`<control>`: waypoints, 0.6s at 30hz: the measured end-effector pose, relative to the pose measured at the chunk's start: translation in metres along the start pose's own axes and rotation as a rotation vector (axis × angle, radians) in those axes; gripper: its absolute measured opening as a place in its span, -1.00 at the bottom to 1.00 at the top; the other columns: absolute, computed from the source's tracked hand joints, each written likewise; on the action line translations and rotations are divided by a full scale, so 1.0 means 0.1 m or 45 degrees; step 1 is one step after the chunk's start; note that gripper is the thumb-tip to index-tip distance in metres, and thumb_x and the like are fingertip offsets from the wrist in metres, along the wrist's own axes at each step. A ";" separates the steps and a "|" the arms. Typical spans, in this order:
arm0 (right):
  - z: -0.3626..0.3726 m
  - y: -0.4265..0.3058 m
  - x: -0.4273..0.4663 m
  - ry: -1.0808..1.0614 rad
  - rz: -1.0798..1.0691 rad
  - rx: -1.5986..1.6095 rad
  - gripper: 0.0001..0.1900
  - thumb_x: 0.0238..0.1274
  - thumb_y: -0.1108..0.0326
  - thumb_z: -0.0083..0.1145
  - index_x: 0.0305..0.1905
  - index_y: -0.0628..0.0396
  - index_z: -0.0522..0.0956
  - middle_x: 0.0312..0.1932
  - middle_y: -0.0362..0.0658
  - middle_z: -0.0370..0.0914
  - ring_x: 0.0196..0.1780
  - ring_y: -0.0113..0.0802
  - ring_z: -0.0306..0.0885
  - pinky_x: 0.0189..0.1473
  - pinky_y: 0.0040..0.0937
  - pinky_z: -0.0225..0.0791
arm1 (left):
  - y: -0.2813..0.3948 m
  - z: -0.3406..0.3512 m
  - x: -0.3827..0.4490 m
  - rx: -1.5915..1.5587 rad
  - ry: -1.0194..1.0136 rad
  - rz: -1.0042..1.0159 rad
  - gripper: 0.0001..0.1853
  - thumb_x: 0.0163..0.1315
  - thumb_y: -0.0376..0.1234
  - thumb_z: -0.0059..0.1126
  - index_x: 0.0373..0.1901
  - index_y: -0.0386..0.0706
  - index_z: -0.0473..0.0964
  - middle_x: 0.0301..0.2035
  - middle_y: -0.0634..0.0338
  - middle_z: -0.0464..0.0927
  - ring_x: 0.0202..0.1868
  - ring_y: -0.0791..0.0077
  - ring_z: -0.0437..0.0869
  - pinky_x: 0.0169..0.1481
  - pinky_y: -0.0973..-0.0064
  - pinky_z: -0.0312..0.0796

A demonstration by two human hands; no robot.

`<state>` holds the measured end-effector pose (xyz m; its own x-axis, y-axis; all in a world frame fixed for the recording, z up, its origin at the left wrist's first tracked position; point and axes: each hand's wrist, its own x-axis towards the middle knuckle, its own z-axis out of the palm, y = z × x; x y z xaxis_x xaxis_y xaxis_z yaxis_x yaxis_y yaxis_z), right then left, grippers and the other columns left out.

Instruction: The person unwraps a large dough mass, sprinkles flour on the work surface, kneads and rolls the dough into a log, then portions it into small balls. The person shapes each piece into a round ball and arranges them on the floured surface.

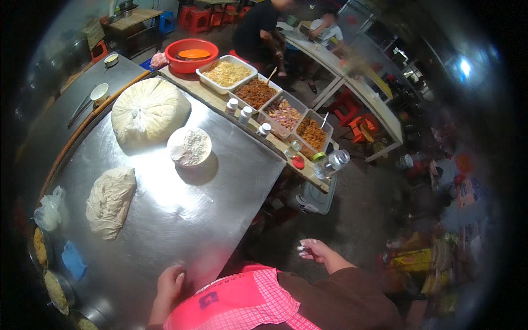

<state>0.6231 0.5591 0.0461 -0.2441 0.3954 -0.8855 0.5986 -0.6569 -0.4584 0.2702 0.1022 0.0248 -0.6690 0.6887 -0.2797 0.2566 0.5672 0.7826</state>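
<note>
My left hand (170,284) is near the front edge of a stainless steel worktable (177,231), its fingers curled and partly hidden; I see nothing in it. My right hand (314,250) hangs over the floor beyond the table's right side, empty, with loosely bent fingers and white powder on the fingertips. Ahead on the steel, a folded slab of dough (111,203) lies at the left. Behind it sits a big dough mass (149,111) under clear plastic film. A white bowl (170,156) of flour (196,145) stands beside that.
Tubs of shredded food (227,74), brown filling (255,94) and chopped pieces (284,111) line a wooden board (313,179), with shaker bottles (245,115) and a glass jar (332,163). A red basin (192,66) stands behind. Metal pans (68,284) edge the left. Two people (258,37) are farther back.
</note>
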 end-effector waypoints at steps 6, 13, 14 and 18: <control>-1.03 0.43 0.01 0.389 0.014 0.155 -0.88 0.37 0.30 0.12 -0.08 0.01 0.50 -0.29 -0.17 0.59 -0.33 -0.30 0.68 -0.33 -0.29 0.66 | 0.20 0.31 -0.12 -0.153 -0.076 -0.112 -0.72 0.27 -0.35 0.22 -0.01 -0.23 0.61 -0.17 0.02 0.69 -0.25 0.30 0.75 -0.12 0.40 0.58; -2.05 0.07 0.88 0.391 -0.184 0.461 -0.74 0.41 0.25 0.11 0.11 0.00 0.48 -0.11 -0.11 0.61 -0.21 -0.24 0.67 -0.22 -0.27 0.64 | 1.10 1.15 0.60 0.013 -0.325 0.038 -0.72 0.24 -0.33 0.25 -0.04 -0.22 0.61 -0.20 0.01 0.67 -0.20 0.23 0.75 -0.11 0.37 0.58; -2.22 -0.09 1.10 0.365 -0.236 0.512 -0.73 0.41 0.24 0.10 0.12 0.00 0.47 -0.10 -0.11 0.61 -0.19 -0.23 0.67 -0.21 -0.27 0.63 | 1.33 1.33 0.77 0.125 -0.360 0.027 -0.72 0.24 -0.33 0.26 -0.04 -0.21 0.61 -0.20 0.00 0.67 -0.19 0.21 0.75 -0.11 0.36 0.58; -2.77 -0.87 2.03 0.333 -0.364 0.723 -0.75 0.42 0.25 0.09 0.11 0.00 0.48 -0.11 -0.12 0.60 -0.21 -0.26 0.65 -0.28 -0.29 0.59 | 2.35 2.07 1.29 0.264 -0.447 0.040 -0.69 0.24 -0.30 0.26 -0.01 -0.21 0.61 -0.19 -0.01 0.66 -0.17 0.16 0.73 -0.08 0.32 0.57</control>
<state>0.7323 0.8743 -0.0725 -0.0981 0.6983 -0.7090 0.0283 -0.7102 -0.7034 0.3885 0.4176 0.0572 -0.3887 0.7992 -0.4584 0.4323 0.5976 0.6753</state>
